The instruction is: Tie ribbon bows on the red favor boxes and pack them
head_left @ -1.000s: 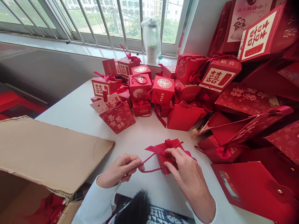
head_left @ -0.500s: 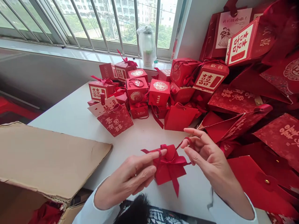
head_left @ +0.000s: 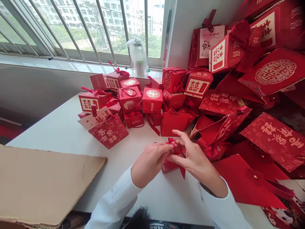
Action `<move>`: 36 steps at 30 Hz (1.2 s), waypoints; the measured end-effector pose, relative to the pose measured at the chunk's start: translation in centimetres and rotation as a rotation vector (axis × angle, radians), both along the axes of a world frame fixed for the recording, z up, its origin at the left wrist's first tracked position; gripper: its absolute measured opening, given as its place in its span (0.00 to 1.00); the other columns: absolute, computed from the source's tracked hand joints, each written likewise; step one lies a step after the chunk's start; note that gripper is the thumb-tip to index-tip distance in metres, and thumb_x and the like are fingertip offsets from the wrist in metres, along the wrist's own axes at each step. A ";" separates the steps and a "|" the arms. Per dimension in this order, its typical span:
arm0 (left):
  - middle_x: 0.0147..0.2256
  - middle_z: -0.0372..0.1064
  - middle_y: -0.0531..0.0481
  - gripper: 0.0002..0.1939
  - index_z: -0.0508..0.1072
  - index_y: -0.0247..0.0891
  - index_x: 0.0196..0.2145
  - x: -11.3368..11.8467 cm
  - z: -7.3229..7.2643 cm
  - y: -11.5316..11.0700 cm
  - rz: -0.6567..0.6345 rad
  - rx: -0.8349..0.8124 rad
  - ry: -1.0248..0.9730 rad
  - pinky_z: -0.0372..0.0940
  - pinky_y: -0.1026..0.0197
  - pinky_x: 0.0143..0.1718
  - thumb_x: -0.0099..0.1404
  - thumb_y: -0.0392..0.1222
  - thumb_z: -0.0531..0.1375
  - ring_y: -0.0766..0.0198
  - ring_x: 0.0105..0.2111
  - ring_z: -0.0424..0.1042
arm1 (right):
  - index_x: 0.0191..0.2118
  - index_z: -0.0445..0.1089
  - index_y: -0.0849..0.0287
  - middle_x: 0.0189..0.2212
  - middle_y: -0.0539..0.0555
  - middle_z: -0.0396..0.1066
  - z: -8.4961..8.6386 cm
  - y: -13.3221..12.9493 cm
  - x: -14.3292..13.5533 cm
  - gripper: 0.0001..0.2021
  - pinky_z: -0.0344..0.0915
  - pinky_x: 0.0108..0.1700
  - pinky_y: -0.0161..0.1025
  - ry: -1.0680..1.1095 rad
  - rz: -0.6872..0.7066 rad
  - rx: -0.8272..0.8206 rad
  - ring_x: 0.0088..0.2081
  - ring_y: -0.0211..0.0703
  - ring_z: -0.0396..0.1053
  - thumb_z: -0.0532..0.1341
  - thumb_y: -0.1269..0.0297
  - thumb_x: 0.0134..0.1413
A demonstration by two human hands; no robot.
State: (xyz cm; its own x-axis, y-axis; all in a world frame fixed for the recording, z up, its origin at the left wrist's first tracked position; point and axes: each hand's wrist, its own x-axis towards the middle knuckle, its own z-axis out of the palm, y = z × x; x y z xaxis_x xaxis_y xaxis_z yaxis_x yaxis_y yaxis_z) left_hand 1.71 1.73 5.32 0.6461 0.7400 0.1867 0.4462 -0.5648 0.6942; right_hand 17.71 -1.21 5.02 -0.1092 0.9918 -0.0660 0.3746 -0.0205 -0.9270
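Observation:
A small red gift box (head_left: 168, 167) sits on the white table in front of me, mostly covered by my hands. A red satin ribbon (head_left: 182, 173) lies over it, its tail hanging down the side. My left hand (head_left: 150, 161) is closed in a pinch on the red twisted cord (head_left: 174, 145) above the box top. From the right, my right hand (head_left: 194, 157) curls its lower fingers and thumb around the cord and ribbon, while its index finger reaches out over them. The fingertips of both hands meet, and part of the cord is hidden between them.
Several red boxes (head_left: 152, 101) are stacked at the table's back. Red gift bags (head_left: 276, 140) pile up on the right. A patterned red bag (head_left: 110, 132) leans at left, near a cardboard box flap (head_left: 47, 184). A wrapped bottle (head_left: 138, 58) stands on the windowsill.
My hands have come together over the box, drawing the cord loops to its middle. Before, they were apart, with a loop at each hand. The view has shifted slightly right.

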 end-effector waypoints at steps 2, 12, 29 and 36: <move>0.26 0.69 0.50 0.15 0.74 0.37 0.31 0.3 -0.1 0.3 -0.019 -0.003 -0.012 0.56 0.65 0.26 0.67 0.32 0.49 0.65 0.25 0.66 | 0.58 0.54 0.57 0.35 0.50 0.72 -0.5 0.4 -0.4 0.31 0.68 0.39 0.39 -0.018 0.006 0.017 0.34 0.41 0.71 0.62 0.68 0.48; 0.57 0.52 0.37 0.55 0.49 0.43 0.60 -1.9 -5.9 0.2 0.224 0.071 -0.193 0.60 0.42 0.53 0.40 0.49 0.73 0.43 0.57 0.56 | 0.56 0.55 0.52 0.34 0.47 0.68 -2.0 2.4 0.5 0.26 0.70 0.35 0.38 0.357 -0.166 0.058 0.28 0.37 0.72 0.61 0.64 0.51; 0.41 0.67 0.48 0.69 0.22 0.49 0.62 1.8 -8.3 4.4 0.223 -0.099 -0.446 0.52 0.35 0.56 0.41 0.39 0.71 0.43 0.49 0.66 | 0.48 0.60 0.53 0.37 0.47 0.63 0.2 4.8 1.5 0.27 0.67 0.29 0.34 0.685 -0.226 0.009 0.26 0.32 0.70 0.68 0.66 0.40; 0.46 0.66 0.44 0.68 0.23 0.46 0.63 1.7 -9.9 6.7 0.142 -0.255 -0.448 0.56 0.40 0.55 0.41 0.41 0.70 0.45 0.51 0.66 | 0.47 0.63 0.53 0.38 0.47 0.63 -0.1 5.2 1.8 0.23 0.68 0.37 0.35 0.783 -0.199 -0.022 0.29 0.32 0.71 0.68 0.67 0.43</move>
